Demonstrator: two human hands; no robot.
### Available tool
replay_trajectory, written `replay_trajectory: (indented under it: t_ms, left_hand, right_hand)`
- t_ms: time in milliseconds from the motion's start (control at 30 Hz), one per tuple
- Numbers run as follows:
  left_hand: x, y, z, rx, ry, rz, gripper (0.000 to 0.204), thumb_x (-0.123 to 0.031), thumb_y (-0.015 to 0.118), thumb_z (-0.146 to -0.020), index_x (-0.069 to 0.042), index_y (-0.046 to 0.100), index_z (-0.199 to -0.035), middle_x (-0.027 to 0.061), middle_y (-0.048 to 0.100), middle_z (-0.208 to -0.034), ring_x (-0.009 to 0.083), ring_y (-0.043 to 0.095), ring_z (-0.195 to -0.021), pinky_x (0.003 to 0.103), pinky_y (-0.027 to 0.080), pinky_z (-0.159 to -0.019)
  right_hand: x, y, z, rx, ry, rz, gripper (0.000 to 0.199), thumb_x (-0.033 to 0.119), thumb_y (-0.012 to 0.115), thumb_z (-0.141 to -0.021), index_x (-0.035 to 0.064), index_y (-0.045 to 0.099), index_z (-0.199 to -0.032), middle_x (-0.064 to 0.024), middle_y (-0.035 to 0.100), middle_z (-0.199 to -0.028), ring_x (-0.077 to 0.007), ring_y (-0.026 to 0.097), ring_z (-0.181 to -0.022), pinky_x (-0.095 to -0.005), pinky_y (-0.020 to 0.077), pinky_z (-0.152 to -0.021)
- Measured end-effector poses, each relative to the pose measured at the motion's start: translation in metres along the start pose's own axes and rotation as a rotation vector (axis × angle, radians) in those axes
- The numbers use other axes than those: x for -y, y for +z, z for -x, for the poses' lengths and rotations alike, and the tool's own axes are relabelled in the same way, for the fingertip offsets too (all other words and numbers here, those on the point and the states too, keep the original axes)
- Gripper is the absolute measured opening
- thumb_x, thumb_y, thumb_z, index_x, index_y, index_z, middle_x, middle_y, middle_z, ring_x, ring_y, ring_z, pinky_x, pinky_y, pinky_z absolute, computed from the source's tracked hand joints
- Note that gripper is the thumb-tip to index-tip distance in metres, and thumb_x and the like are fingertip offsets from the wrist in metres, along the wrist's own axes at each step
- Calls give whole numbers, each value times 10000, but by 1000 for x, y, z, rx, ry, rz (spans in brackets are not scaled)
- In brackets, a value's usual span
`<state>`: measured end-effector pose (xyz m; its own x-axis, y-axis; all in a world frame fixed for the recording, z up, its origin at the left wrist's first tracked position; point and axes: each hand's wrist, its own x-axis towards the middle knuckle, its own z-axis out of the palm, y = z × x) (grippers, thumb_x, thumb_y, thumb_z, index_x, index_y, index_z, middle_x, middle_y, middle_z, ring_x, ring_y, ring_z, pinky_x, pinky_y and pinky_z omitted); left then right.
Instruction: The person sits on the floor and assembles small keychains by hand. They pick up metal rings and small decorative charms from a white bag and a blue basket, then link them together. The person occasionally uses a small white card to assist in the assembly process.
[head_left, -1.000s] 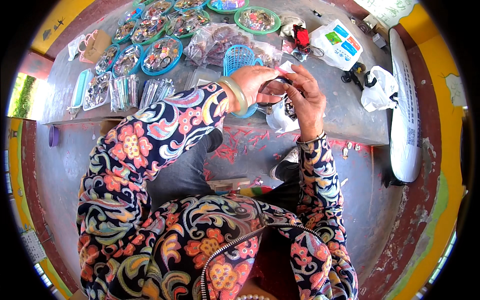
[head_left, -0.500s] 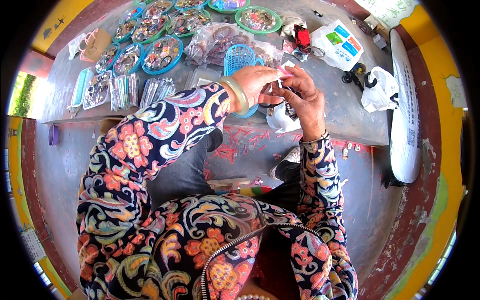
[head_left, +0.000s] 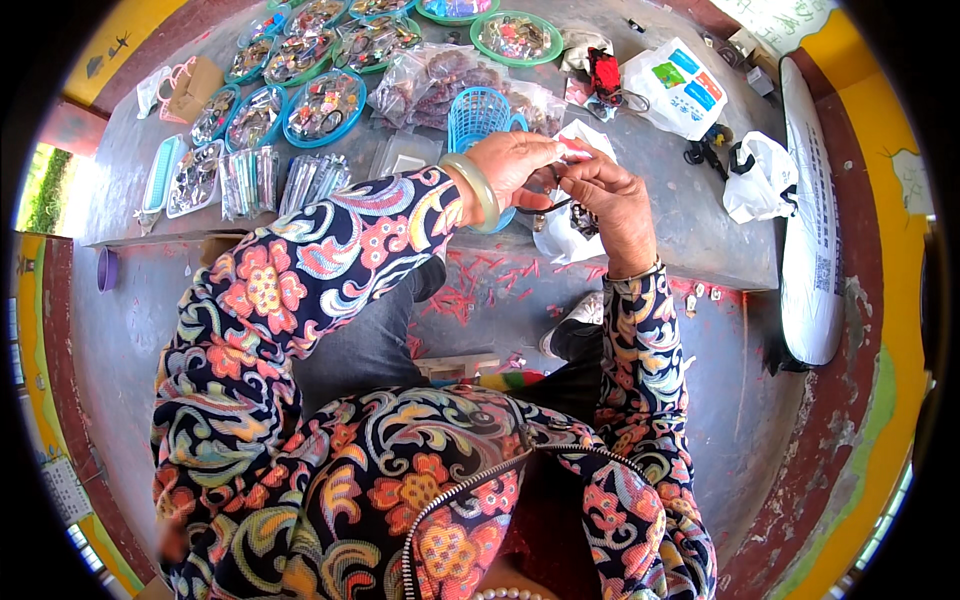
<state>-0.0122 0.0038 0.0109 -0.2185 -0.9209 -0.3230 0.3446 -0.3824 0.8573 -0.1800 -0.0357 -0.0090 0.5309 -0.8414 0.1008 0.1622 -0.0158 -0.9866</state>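
My left hand (head_left: pixel 508 168), with a pale bangle at the wrist, reaches in from the left and is closed at the fingertips. My right hand (head_left: pixel 614 205) meets it, thumb and fingers pinched together. Between the fingertips of both sits a small pink-red piece (head_left: pixel 574 150), mostly covered, its kind unclear. A dark cord-like loop (head_left: pixel 540 207) shows just below the fingers. Under the hands lies an open white plastic bag (head_left: pixel 568 243) with dark beaded-looking items in it. Just behind my left hand stands a blue plastic basket (head_left: pixel 478 112).
Round trays (head_left: pixel 325 108) of small packed goods cover the raised grey slab's far left. Clear bags (head_left: pixel 440 85) of dark pieces lie behind the basket. Bundles of pens (head_left: pixel 249 184) are at left. Printed white bag (head_left: pixel 676 88) and knotted white bag (head_left: pixel 757 180) lie at right.
My right hand has shifted slightly right and down, its fingers folding closer together. The pink-red piece has turned and moved a little right. My left hand has hardly moved.
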Motion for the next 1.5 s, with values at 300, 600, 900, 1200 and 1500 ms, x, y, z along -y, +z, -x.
replay_trajectory:
  t_ms: [300,600,900,1200,1500]
  left_hand:
    - [5,-1,1,-2,-29,-77,295,-258,480,-886,-28,541,-1061,44,554,-969,120,547,-841,243,506,-642]
    - [4,-6,-4,92,-40,30,283,-130,559,-838,35,522,-1065,99,578,-973,141,572,-871,249,502,-750]
    - [6,-8,-6,0,-83,-52,257,-101,565,-828,82,534,-1005,119,585,-948,165,595,-827,253,510,-744]
    - [2,-6,-10,27,55,158,221,-116,511,-864,66,546,-984,122,571,-987,184,578,-899,281,494,-812]
    - [-1,1,-10,11,96,201,242,-174,495,-880,41,547,-978,108,576,-969,182,573,-894,291,487,-821]
  right_hand:
    - [5,-4,-1,230,-8,482,81,-2,668,-670,-8,643,-746,-71,601,-954,-161,515,-977,-292,416,-822]
    - [3,-3,2,59,179,326,101,8,667,-695,-19,640,-788,-69,623,-836,-138,549,-874,-261,429,-734]
    - [-7,-6,-2,79,-30,464,93,60,682,-702,17,645,-776,-56,626,-803,-171,488,-1042,-291,403,-799]
    - [0,10,-8,-239,-117,63,233,4,693,-687,16,537,-859,-50,589,-846,-114,561,-753,-248,461,-658]
    - [-2,8,-2,-302,-5,-315,63,53,633,-765,18,606,-810,-2,589,-755,-66,500,-645,-191,390,-581]
